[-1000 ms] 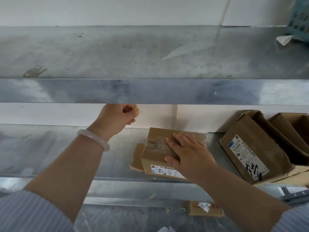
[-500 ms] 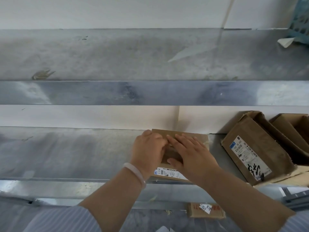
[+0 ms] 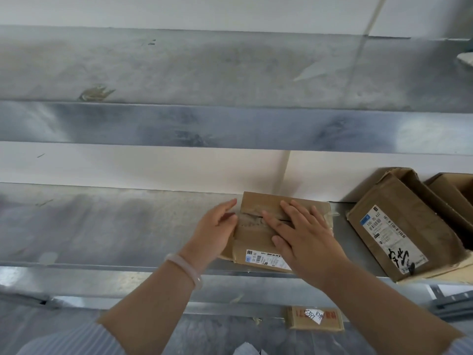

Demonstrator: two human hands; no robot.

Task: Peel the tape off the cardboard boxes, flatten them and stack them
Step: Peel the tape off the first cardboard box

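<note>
A small flattened cardboard box (image 3: pixel 256 242) with a white shipping label lies on the steel shelf (image 3: pixel 115 226), on top of another flat piece of cardboard. My right hand (image 3: pixel 304 234) presses flat on its top with straight, spread fingers. My left hand (image 3: pixel 215 231) rests against the box's left edge, fingers straight and pointing toward the wall. Clear tape still shows across the top seam between my hands, and a strip sticks out at the box's right end.
Two unflattened cardboard boxes (image 3: pixel 399 229) lean at the right end of the shelf, over flat cardboard. An upper steel shelf (image 3: pixel 230 124) hangs above. A small brown packet (image 3: pixel 314 317) with a handwritten note lies on the lower level.
My left hand came down from the upper shelf's edge to the box's left side. It then slid off the top to the left edge and its fingers straightened. My right hand stayed pressing on the box.
</note>
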